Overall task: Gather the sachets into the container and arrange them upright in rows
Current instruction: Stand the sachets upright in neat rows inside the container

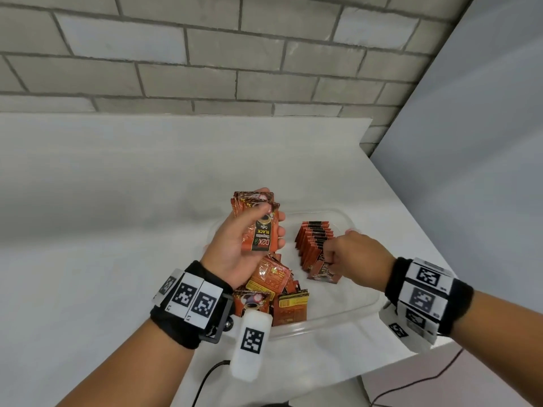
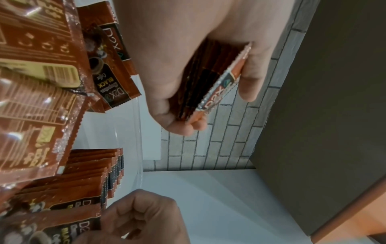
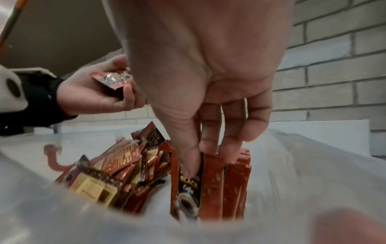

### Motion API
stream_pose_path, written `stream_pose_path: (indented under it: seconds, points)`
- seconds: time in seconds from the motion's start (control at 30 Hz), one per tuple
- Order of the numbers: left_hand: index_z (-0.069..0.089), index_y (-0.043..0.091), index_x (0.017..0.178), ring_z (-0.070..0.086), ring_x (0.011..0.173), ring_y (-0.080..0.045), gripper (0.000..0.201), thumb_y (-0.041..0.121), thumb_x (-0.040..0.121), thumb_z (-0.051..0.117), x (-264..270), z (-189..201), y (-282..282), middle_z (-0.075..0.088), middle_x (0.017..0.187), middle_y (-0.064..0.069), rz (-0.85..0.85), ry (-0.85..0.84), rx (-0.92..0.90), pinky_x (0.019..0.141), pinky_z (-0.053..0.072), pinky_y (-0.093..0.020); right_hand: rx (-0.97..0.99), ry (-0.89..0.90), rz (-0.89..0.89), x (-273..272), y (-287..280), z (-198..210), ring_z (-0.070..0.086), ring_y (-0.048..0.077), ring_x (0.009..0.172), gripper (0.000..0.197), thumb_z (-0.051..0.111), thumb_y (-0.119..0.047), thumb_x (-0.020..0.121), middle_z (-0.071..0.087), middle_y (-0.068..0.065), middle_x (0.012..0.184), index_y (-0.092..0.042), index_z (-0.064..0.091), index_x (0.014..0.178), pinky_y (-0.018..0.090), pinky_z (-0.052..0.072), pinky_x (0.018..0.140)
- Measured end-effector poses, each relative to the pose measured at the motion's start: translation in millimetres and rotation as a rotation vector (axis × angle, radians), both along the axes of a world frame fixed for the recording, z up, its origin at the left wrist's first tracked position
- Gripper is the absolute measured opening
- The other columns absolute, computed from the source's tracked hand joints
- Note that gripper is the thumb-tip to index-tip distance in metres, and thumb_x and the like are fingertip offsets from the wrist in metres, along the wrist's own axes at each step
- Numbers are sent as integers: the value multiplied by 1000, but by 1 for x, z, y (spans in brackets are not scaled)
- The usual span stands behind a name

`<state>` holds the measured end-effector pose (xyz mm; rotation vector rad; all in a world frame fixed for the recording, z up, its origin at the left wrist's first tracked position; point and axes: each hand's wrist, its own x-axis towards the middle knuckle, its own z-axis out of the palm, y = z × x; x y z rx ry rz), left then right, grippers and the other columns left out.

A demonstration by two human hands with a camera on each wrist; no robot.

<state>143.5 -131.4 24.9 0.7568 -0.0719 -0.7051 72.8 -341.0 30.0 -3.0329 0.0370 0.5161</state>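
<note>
A clear plastic container (image 1: 333,321) sits on the white counter. Inside, on its right, a row of red-brown coffee sachets (image 1: 315,237) stands upright. On its left lies a loose pile of sachets (image 1: 277,292). My left hand (image 1: 273,220) is raised over the container's left side and grips a small stack of sachets (image 1: 262,235). My right hand (image 1: 330,257) reaches down at the near end of the row. Its thumb and fingers pinch the top of one upright sachet (image 3: 188,186), which stands against the row (image 3: 236,184).
The counter (image 1: 117,201) ends at an edge on the right, close to the container. A grey brick wall (image 1: 205,54) stands behind and a grey panel (image 1: 470,142) to the right. A black cable (image 1: 417,386) hangs below the front edge.
</note>
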Motion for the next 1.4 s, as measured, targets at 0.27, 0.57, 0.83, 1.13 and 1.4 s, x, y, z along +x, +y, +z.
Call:
stream_pose_path:
  seconds: [0.27,0.57,0.83,1.13,1.4]
  points:
    - [61,9,94,60,69,-22,22,23,78,62,0,1,2,64,88,-12,2,7,14,62,52,-32,-328,73,140,6,13,3,48,24,73,10,49,-6,89,47,1,77,-15,51,85,24,25,53]
    - [62,10,95,61,69,-22,23,24,77,62,0,1,4,65,89,-12,5,14,30,61,52,-32,-373,46,160,6,15,-4,48,26,69,15,44,-6,90,63,5,89,-17,40,81,29,28,71]
    - [62,10,94,61,70,-22,22,24,76,63,1,1,4,65,90,-12,-5,16,41,62,52,-32,-320,35,171,8,11,3,48,23,71,17,54,-17,90,62,3,93,-17,38,84,29,34,64]
    - [61,4,100,67,69,-24,25,17,80,69,-1,1,-3,67,88,-14,-40,2,167,63,58,-33,-282,26,128,8,7,2,48,22,70,22,59,-28,88,49,-2,82,-18,40,84,28,33,59]
    - [56,-4,114,70,74,-26,32,14,89,61,0,1,-15,69,87,-18,-142,-54,310,69,58,-36,-144,-55,18,5,-1,8,55,21,70,25,64,-37,84,58,-2,82,-20,47,87,26,36,51]
